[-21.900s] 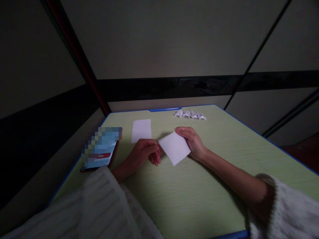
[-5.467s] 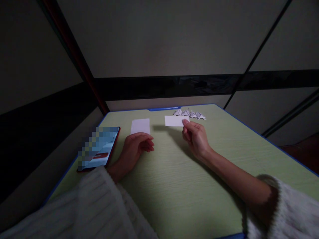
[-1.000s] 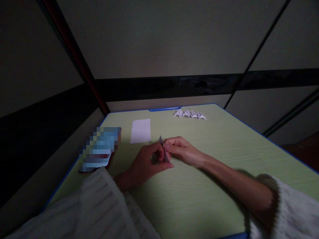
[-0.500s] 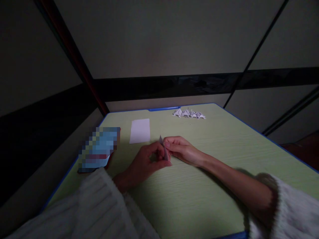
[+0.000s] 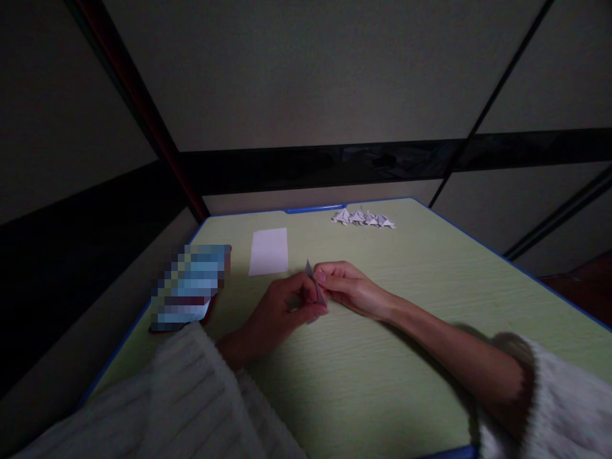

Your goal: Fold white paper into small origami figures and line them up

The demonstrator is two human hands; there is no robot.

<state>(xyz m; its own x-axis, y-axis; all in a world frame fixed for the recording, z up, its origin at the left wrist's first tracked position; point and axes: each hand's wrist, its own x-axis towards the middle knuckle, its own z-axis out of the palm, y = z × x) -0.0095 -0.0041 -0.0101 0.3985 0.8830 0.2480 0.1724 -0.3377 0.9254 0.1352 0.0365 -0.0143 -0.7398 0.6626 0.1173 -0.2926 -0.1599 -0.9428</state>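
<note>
A small folded piece of white paper (image 5: 314,288) stands on edge between both hands, just above the green table (image 5: 373,382). My left hand (image 5: 280,312) pinches its near side with curled fingers. My right hand (image 5: 348,288) pinches its far side from the right, thumb and fingers pressed together. Only a thin pointed sliver of the paper shows between the fingers. Both forearms come out of white knitted sleeves.
A flat white sheet (image 5: 268,251) lies left of the hands. A phone (image 5: 189,287) with a lit screen rests near the table's left edge. Several small folded paper pieces (image 5: 363,218) sit in a row at the far edge. Dark frame bars rise behind the table.
Both hands stay pinched on the folded paper in the same spot. The left fingers have shifted slightly along its lower edge.
</note>
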